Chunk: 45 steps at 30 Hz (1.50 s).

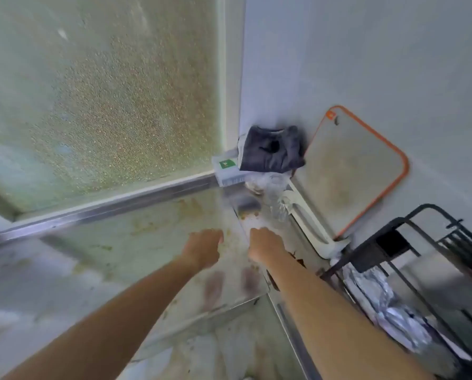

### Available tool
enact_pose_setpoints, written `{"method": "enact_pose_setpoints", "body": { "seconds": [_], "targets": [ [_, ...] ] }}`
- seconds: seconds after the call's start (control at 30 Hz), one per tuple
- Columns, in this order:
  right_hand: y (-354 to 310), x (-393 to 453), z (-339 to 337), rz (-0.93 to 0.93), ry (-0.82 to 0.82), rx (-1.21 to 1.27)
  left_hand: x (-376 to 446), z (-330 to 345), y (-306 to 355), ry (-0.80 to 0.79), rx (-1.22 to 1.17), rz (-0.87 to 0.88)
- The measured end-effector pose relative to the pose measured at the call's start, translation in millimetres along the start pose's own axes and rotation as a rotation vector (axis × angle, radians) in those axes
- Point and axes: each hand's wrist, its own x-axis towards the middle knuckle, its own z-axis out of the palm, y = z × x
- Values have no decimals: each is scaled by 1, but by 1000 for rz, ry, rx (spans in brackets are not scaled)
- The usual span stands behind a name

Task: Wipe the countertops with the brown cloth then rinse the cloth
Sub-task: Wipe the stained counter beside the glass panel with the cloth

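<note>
Brown cloth unseen near either hand.

A frosted, pebbled window pane fills the upper left, framed along its lower edge by a metal sill rail. In the corner where the window meets the pale wall, a dark grey folded garment lies on top of a clear plastic box with a green label. Just right of it, a white cutting board with an orange rim leans tilted against the wall. Below the board a white plastic piece runs along the wall's foot. A black wire rack stands at the right, with crumpled silver foil beneath it. The blur hides finer detail.
</note>
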Motion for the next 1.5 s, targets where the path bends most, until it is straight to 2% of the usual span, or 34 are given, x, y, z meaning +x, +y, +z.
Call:
{"method": "enact_pose_setpoints", "body": {
  "seconds": [0.17, 0.3, 0.43, 0.5, 0.57, 0.63, 0.73, 0.8, 0.87, 0.93, 1.0, 1.07, 1.13, 1.2, 1.37, 1.5],
  "targets": [
    [29, 10, 57, 59, -70, -30, 14, 56, 9, -132, 102, 16],
    [45, 15, 94, 179, 133, -41, 19, 98, 8, -204, 227, 102],
    [58, 18, 133, 363, 245, -23, 24, 134, 3, -197, 209, 109],
    [62, 21, 152, 435, 255, -41, 25, 148, 0, -147, 241, 121],
    [59, 19, 163, 481, 190, 7, 26, 158, -1, -96, 288, 132],
    [58, 18, 170, 496, 157, 52, 28, 165, 0, -45, 333, 156],
    [59, 17, 164, 508, 208, 111, 29, 169, 5, 2, 294, 111],
    [62, 19, 157, 496, 300, 234, 29, 168, 9, 3, 234, 53],
    [65, 18, 150, 406, 461, 343, 29, 165, 11, -7, 182, 23],
    [63, 10, 149, 298, 572, 323, 29, 161, 11, -20, 120, -6],
    [62, -3, 157, 279, 527, 206, 31, 159, 10, -26, 58, -36],
    [62, -10, 175, 299, 371, 130, 34, 157, 9, -35, 23, -53],
    [65, -10, 197, 295, 270, 166, 36, 157, 9, -36, 30, -52],
    [60, -4, 211, 308, 277, 226, 38, 160, 11, -15, 62, -48],
    [30, 11, 226, 254, 377, 201, 40, 169, 12, 60, 31, -80],
    [28, 33, 222, 222, 344, 191, 43, 173, 9, 69, 7, -82]
  ]
}}
